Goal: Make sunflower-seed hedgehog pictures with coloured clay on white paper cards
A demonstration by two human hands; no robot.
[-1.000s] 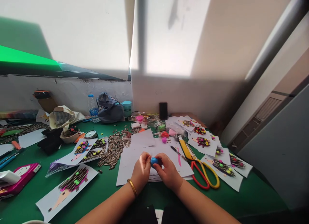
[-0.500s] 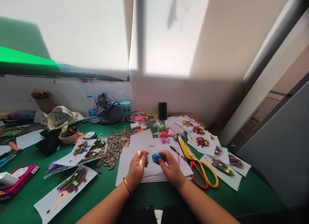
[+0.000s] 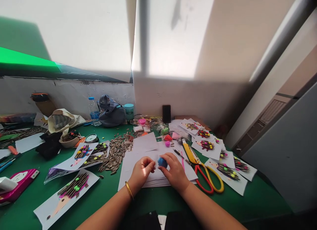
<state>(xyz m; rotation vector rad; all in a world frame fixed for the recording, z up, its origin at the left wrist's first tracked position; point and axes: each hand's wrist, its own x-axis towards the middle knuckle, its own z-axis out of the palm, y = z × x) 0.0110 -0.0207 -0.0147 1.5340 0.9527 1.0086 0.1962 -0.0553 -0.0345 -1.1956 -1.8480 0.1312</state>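
Holding a blue lump (image 3: pixel 162 162), the right hand (image 3: pixel 174 169) is above white paper (image 3: pixel 128 165). Beside it, the left hand (image 3: pixel 142 171) curls; whether it's gripping anything, I can't tell.

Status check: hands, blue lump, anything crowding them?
Right hand: gripping blue lump. Left hand: close beside it, curled, any hold unclear. Paper stack below; scissors off to the right, clear of both hands.

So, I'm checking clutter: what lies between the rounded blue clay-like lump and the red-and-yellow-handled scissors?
Head view: the right hand, then a thin pink strip and a black pen on white paper.
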